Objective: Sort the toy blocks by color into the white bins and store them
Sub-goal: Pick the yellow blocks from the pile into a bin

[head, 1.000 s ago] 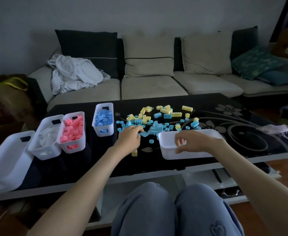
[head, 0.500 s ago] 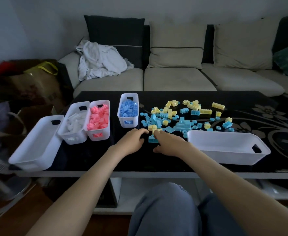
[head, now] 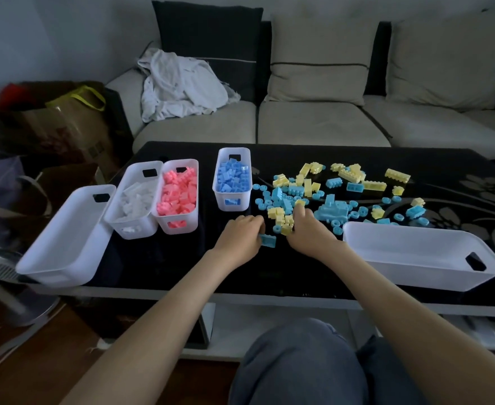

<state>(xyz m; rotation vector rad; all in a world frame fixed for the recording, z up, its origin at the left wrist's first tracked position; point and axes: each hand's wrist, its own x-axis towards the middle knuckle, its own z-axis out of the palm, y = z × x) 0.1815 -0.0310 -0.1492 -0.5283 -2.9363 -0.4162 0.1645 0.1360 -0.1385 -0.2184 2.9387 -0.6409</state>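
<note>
While both hands are down in the mess, the loose pile of light-blue and yellow plastic toy blocks is spread over the middle of the glossy black coffee table, so plenty left unsorted. The left hand sits knuckles-up at the near edge of the pile with its fingers curled under. A light-blue brick is right against its thumb side, but honestly I can't tell if it's got hold of anything. The right hand is just beside it, fingers dug down among some yellow pieces, and same deal, can't see whether it's gripping one. Just right of that hand lies a long empty white plastic bin. Left of the pile stands a small white bin full of blue blocks. A bit apart from that is a bin of pink blocks touching a bin of white blocks, and there's a bigger empty white bin at the table's left end. Behind it all is a beige sofa with a crumpled white cloth on it.
</note>
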